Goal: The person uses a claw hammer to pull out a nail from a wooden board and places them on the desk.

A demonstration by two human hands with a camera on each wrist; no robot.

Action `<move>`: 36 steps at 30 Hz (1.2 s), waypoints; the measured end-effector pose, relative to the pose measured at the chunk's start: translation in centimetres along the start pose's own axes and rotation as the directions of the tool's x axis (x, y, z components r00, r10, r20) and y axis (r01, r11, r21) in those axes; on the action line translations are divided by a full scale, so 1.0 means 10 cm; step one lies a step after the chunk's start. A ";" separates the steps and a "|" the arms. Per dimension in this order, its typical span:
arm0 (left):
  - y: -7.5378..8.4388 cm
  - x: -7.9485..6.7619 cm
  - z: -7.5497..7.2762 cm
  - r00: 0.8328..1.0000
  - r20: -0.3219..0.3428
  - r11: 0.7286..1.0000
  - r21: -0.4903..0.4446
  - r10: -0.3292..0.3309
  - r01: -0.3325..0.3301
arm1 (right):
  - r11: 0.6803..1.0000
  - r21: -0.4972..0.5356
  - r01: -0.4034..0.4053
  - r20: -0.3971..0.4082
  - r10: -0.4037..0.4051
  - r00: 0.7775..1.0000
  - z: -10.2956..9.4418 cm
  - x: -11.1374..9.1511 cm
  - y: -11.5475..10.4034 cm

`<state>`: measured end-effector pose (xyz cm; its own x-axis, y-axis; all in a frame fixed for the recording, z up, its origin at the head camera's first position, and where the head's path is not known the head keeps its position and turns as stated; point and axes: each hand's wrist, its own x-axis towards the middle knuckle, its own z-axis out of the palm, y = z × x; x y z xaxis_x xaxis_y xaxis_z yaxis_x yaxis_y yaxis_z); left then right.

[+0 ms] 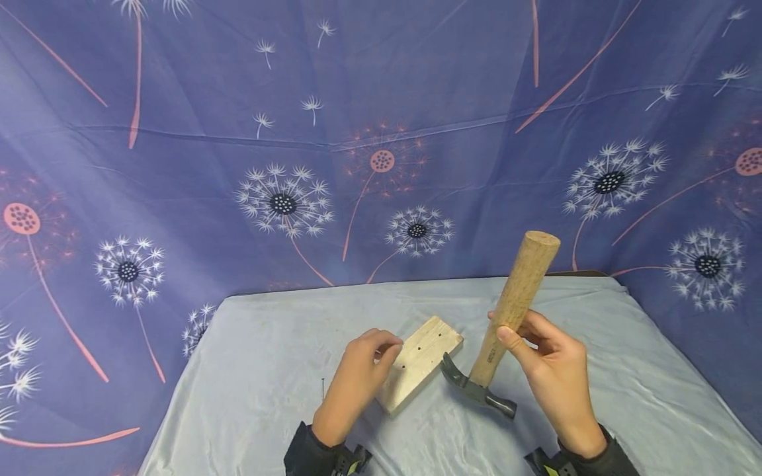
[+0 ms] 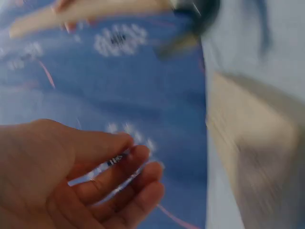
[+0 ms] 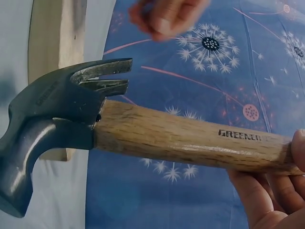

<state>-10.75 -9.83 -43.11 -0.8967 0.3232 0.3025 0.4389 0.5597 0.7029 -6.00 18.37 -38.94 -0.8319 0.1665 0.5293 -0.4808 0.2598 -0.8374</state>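
My right hand (image 1: 550, 367) grips the wooden handle of a claw hammer (image 1: 513, 304), thumb on the near side and fingers behind. The hammer is tilted, its dark metal head low and the handle end up. In the right wrist view the claw hammer (image 3: 157, 133) fills the middle, claw towards the block. A pale wood block (image 1: 425, 354) with dark spots on its top lies on the cloth between the hands. My left hand (image 1: 360, 370) is over the block's left side, overlapping it. The left wrist view shows that hand (image 2: 95, 171) with loosely bent fingers and nothing visible between them.
A thin nail (image 1: 323, 390) shows on the light cloth-covered table (image 1: 256, 370), just left of the left wrist. Behind the table hangs a blue curtain (image 1: 476, 165) with a dandelion print.
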 end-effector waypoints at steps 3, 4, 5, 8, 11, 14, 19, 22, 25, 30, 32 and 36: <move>0.22 0.03 0.04 0.996 0.063 0.991 -0.125 0.060 -0.052 | 1.000 -0.013 -0.004 0.033 0.004 0.999 0.05 0.00 -0.02; 0.29 0.05 0.06 0.994 0.081 0.984 -0.167 0.072 -0.058 | 1.000 -0.016 -0.005 0.043 0.006 0.999 0.06 0.00 -0.04; 0.36 0.05 0.08 0.991 0.100 0.977 -0.205 0.084 -0.062 | 1.000 -0.017 -0.006 0.054 0.006 0.998 0.08 0.00 -0.05; 0.53 0.07 0.16 0.985 0.139 0.958 -0.280 0.099 -0.057 | 1.000 0.006 -0.012 0.083 0.012 0.996 0.11 -0.01 -0.10; 0.62 0.04 0.26 0.983 0.144 0.949 -0.307 0.115 -0.066 | 0.999 0.049 -0.017 0.112 0.012 0.994 0.14 -0.03 -0.13; 0.66 -0.01 0.38 0.982 0.130 0.950 -0.298 0.135 -0.091 | 0.996 0.086 -0.015 0.140 0.003 0.990 0.17 -0.05 -0.15; 0.66 -0.09 0.51 0.986 0.085 0.936 -0.336 0.140 -0.104 | 0.993 0.118 -0.027 0.166 0.007 0.986 0.20 -0.08 -0.17; 0.65 -0.10 0.53 0.989 0.076 0.921 -0.380 0.125 -0.087 | 0.994 0.106 -0.025 0.167 0.007 0.986 0.20 -0.10 -0.18; 0.63 -0.10 0.52 0.987 0.066 0.916 -0.385 0.143 -0.107 | 0.994 0.106 -0.026 0.166 0.008 0.986 0.21 -0.11 -0.18; 0.60 -0.10 0.49 0.982 0.027 0.923 -0.347 0.189 -0.168 | 0.992 0.124 -0.031 0.165 0.010 0.986 0.24 -0.10 -0.19; 0.59 -0.10 0.48 0.980 0.016 0.926 -0.331 0.196 -0.180 | 0.991 0.133 -0.032 0.167 0.009 0.986 0.24 -0.09 -0.19; 0.58 -0.10 0.44 0.978 0.003 0.928 -0.318 0.208 -0.197 | 0.989 0.148 -0.030 0.164 0.006 0.986 0.25 -0.08 -0.17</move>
<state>-7.11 -3.54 -42.21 -0.7854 0.4350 0.4404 0.5650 0.2131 0.7971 -5.19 15.43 -38.28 -0.8688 0.0092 0.4951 -0.4911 0.1111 -0.8640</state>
